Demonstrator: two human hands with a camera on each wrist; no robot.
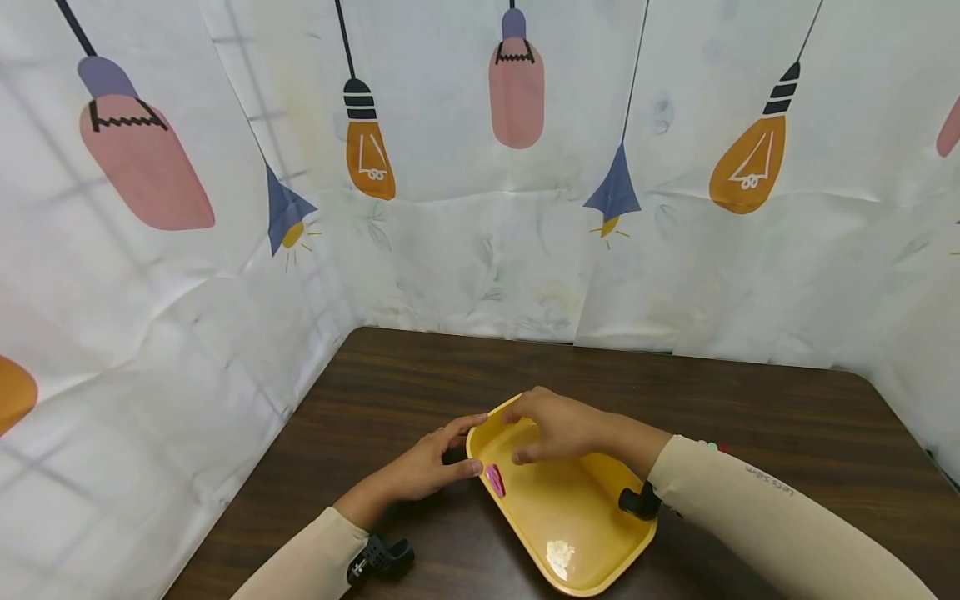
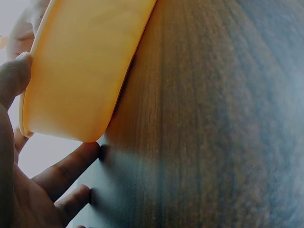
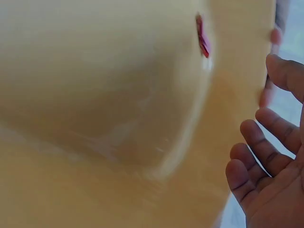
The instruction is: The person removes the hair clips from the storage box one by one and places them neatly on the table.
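A yellow plastic tray (image 1: pixel 566 508) with raised walls lies at an angle on the dark table. Inside it, against the left wall, is a small pink piece (image 1: pixel 495 481) shaped like a hair clip; the right wrist view shows this pink piece (image 3: pixel 203 38) too. My left hand (image 1: pixel 426 463) grips the tray's far left corner, thumb at the rim and fingers round the outer wall. The right hand (image 1: pixel 558 427) hovers over the tray's far end, its fingers loosely bent with nothing between them. In the right wrist view, that hand (image 3: pixel 270 166) is close to the rim.
Small coloured bits (image 1: pixel 712 447) show just behind the right forearm on the wood-grain table (image 1: pixel 420 375). A white curtain (image 1: pixel 465 250) printed with hanging lamps stands at the back and left. Black wrist straps (image 1: pixel 380 558) are on both sleeves.
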